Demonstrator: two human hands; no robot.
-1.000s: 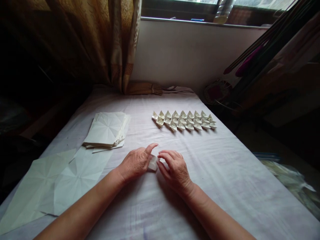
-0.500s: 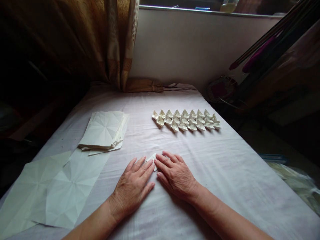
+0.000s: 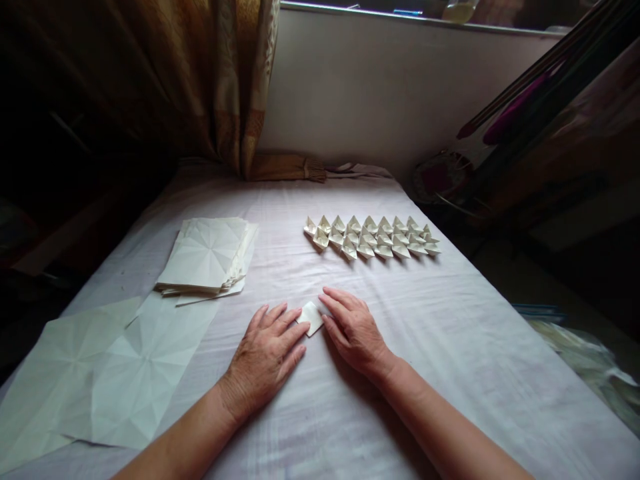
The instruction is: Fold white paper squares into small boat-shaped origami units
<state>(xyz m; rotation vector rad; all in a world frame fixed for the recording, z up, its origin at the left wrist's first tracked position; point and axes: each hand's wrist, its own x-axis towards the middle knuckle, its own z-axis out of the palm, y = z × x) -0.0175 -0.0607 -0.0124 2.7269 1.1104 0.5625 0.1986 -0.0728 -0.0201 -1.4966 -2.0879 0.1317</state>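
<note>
- Roughly at the middle of the pale cloth (image 3: 480,333) lies a small folded paper (image 3: 311,319), flat and turned cornerwise; take it as the clock's centre, with 12 toward the wall (image 3: 360,87).
- At 8 o'clock, the left hand (image 3: 265,350) is palm down with fingers spread, its index fingertip on the paper's lower left edge.
- At 3 o'clock, the right hand (image 3: 355,330) has fingers loosely bent and thumb apart from them, tips at the paper's right corner; whether they touch it I cannot tell.
- At 10 o'clock sits a stack of creased sheets (image 3: 207,257), its layers uneven along the right side.
- Between 8 and 9 o'clock, loose sheets (image 3: 145,363) overlap, spreading out toward the cloth's left edge and leaving little room on that side.
- At 1 o'clock stand rows of pointed folded pieces (image 3: 367,239), close-set, their right end near the cloth's right edge.
- The widest stretch of bare cloth runs from 3 to 5 o'clock, crossed by the right forearm; a narrower strip separates the stack from the rows.
- Beyond the right edge, at 3 o'clock, is a plastic bundle (image 3: 585,363).
</note>
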